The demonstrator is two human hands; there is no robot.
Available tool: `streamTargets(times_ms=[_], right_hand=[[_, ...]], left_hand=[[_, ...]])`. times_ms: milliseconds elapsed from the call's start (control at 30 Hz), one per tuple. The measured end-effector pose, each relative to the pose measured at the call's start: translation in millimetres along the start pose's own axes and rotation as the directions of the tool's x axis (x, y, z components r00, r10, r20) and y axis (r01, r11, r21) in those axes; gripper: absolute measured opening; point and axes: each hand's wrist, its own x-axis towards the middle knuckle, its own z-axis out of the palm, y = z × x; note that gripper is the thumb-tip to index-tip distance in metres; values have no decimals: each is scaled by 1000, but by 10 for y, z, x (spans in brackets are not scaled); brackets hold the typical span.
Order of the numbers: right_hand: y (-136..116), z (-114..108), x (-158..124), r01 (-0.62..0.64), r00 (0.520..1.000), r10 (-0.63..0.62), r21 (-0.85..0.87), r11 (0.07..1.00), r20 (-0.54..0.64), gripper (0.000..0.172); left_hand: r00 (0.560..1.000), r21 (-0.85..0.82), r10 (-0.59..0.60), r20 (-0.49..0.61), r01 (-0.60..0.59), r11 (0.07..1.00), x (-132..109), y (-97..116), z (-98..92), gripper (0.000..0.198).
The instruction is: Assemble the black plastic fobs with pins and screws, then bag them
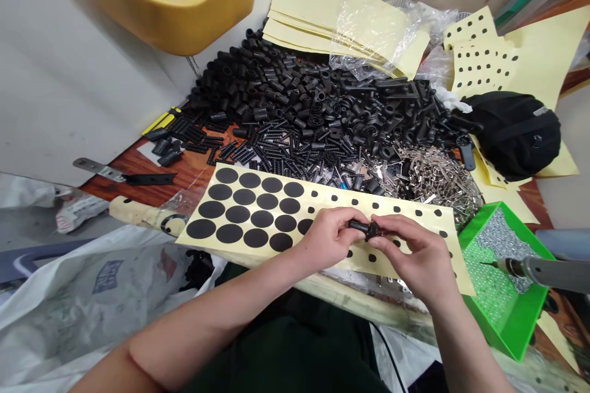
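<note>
Bare forearms (216,313), small black plastic cylinder (358,226).
Left hand (329,235) and right hand (421,256) pinched its ends, fingers nearly closed, above yellow dotted paper (323,204); its long axis ran left to right.

The left forearm (216,307), which is bare, comes from the lower left, and the right forearm (463,341), also bare, from the lower right. The left hand (326,238) and the right hand (421,255) almost meet, each pinching with thumb and index finger.
</note>
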Motion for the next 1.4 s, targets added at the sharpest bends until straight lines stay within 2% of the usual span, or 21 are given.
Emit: streamTargets(times_ms=[133,367,500,633,833,1000,1067,1200,1400], right_hand=[[-3,19,-4,15,1000,-15,-20,1000,-6,19],[-55,80,-43,188,980,-195,-125,974,-46,24],[-31,105,-61,161,984,-169,-109,981,-60,24],[-5,86,-46,89,995,-91,-51,995,-35,20],[-13,30,-7,180,983,-178,-95,979,32,18],[11,25,-8,168,984,-163,-78,983,69,17],[25,41,-27,131,990,-127,-71,989,66,17],[46,95,-79,53,998,-54,-52,997,-20,17],[31,124,-87,198,978,-207,-161,967,-38,20]], left_hand=[[1000,-53,-26,-3,26,998,5,-6,4,19],[994,-217,-106,29,110,970,21,26,-17,16],[995,-185,-100,25,103,977,8,9,-13,16],[1000,-82,-17,-3,17,996,-11,0,0,17],[997,-8,77,16,-77,997,-14,-22,-9,18],[995,100,97,31,-99,990,-23,-46,-24,19],[995,130,92,30,-95,987,-27,-41,-27,20],[999,103,40,23,-42,994,-25,-37,-29,19],[998,-58,-57,0,57,997,3,-47,-15,14]])
